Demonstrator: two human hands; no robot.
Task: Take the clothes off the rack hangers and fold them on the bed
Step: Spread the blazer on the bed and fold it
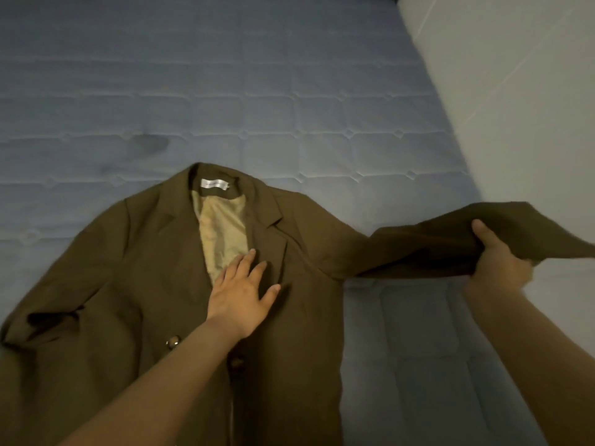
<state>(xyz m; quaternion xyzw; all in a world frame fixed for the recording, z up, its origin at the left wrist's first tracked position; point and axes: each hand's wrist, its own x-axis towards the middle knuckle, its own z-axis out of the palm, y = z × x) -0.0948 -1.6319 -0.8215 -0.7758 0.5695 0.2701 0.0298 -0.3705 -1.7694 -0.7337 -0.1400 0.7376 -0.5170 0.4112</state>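
Note:
An olive-brown blazer [135, 284] lies face up on the blue quilted bed [225, 91], collar away from me, its tan lining showing at the open front. My left hand [241, 294] presses flat on the chest near the right lapel, fingers straight. My right hand [499, 265] grips the end of the blazer's right sleeve [418, 249], lifted off the bed and stretched out to the right. The other sleeve lies bunched at the left edge. Brown buttons show beside my left forearm.
A white wall [515, 91] runs along the bed's right side, close to the raised sleeve. A dark stain [151, 144] marks the mattress beyond the collar. Bare mattress stretches beyond the blazer and to its right.

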